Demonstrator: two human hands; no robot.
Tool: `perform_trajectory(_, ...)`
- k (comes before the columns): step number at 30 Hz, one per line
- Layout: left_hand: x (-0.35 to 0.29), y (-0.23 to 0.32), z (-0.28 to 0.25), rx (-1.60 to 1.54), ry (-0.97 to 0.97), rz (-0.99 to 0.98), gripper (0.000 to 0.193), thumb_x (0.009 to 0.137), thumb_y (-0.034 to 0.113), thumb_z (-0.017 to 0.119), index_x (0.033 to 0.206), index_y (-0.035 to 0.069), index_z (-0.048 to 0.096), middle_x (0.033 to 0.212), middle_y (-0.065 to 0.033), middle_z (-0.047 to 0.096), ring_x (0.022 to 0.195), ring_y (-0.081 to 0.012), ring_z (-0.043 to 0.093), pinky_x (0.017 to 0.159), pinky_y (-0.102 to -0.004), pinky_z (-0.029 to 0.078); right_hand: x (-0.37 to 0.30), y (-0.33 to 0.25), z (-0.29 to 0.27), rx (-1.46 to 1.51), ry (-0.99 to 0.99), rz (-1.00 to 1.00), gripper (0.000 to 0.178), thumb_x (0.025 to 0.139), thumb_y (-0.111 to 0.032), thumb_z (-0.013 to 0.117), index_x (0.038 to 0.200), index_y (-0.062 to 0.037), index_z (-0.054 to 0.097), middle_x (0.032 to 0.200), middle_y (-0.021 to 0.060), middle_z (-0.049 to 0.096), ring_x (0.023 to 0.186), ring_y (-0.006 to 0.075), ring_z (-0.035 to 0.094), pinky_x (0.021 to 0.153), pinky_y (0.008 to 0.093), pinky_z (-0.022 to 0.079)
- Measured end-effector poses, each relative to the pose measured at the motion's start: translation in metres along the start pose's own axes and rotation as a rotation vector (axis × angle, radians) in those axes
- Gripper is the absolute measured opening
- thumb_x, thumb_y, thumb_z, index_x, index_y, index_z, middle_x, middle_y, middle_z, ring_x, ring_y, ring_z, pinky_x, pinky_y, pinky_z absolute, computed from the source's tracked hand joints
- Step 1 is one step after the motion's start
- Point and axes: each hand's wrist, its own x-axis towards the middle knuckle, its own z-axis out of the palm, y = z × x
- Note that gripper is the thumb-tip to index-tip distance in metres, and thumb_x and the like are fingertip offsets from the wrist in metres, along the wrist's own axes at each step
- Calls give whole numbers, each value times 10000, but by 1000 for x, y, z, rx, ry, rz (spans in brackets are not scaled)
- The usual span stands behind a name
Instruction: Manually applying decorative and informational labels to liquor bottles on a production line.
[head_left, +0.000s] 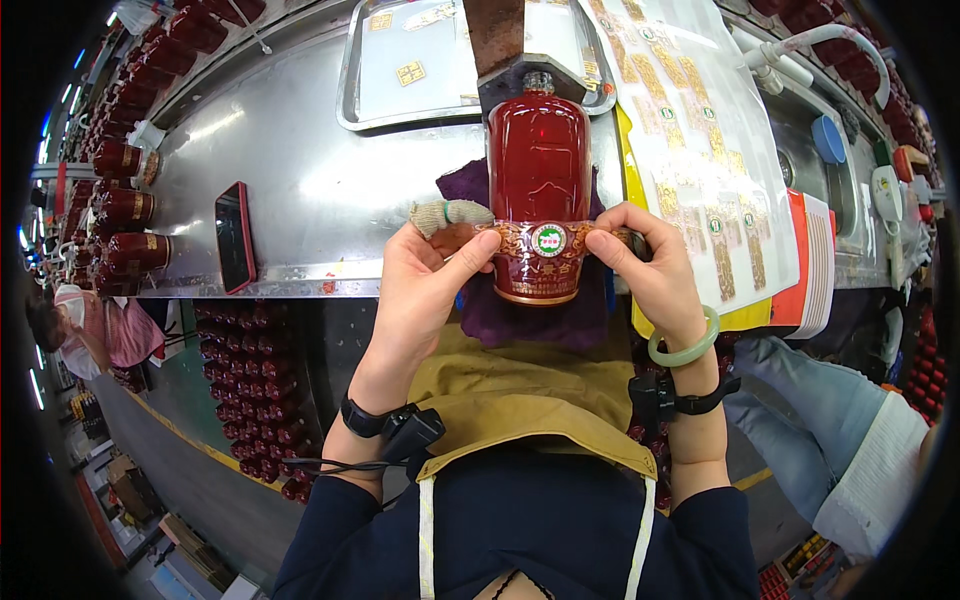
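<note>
A dark red glossy bottle (pixel 538 165) lies on its side on a purple cloth (pixel 530 310) at the steel table's near edge, its neck pointing away from me. A patterned label band (pixel 545 240) with a round green and white seal wraps its lower body. My left hand (pixel 425 290) presses the band's left end with the thumb; its index finger wears a knitted cot. My right hand (pixel 650 265), with a pale green bangle at the wrist, pinches the band's right end against the bottle.
A steel tray (pixel 365 95) with a few gold labels sits behind the bottle. Sheets of label stickers (pixel 700 150) lie to the right, over a yellow and orange stack. A red phone (pixel 235 235) lies left. Several red bottles (pixel 125 205) line the table's left side and crates below. A seated person's legs (pixel 830 410) are at right.
</note>
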Motion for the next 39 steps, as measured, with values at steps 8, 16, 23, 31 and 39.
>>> perform_trajectory(8, -1, -1, -1, 30, 6, -7, 229, 950, 93, 756, 1157, 47, 670, 1051, -48, 728, 938, -120, 667, 798, -281, 529, -2, 0, 0, -14, 14, 7, 167, 953, -177, 749, 951, -17, 699, 763, -62, 584, 700, 25, 459, 627, 219, 378)
perform_trajectory(16, -1, 0, 1, 42, 8, 5, 239, 943, 106, 769, 1152, 44, 671, 1044, -48, 728, 932, -122, 668, 793, -279, 527, 0, 4, 2, 4, 22, -30, 179, 950, -186, 753, 955, -15, 702, 766, -57, 603, 704, 25, 477, 629, 220, 390)
perform_trajectory(23, -1, 1, 1, 49, 22, -13, 262, 939, 98, 770, 1172, 43, 663, 1046, -45, 722, 952, -124, 662, 814, -281, 527, -1, -2, 1, 6, 11, 15, 185, 948, -192, 757, 938, -18, 695, 781, -59, 607, 718, 22, 483, 649, 213, 399)
perform_trajectory(31, 0, 0, 2, 21, 33, -19, 354, 941, 76, 759, 1259, 28, 611, 1108, -76, 688, 1007, -142, 652, 859, -294, 533, 2, -2, 1, 81, -12, 53, 221, 936, -209, 776, 1009, -26, 675, 831, -51, 609, 761, 25, 497, 690, 212, 416)
perform_trajectory(39, 4, 5, 2, -14, 51, -86, 413, 907, 47, 796, 1261, -10, 592, 1116, -97, 680, 1067, -167, 660, 969, -317, 552, 0, 9, -21, -197, 308, -28, 364, 1018, -196, 645, 1300, 11, 545, 1033, 72, 589, 961, 146, 555, 888, 283, 460)
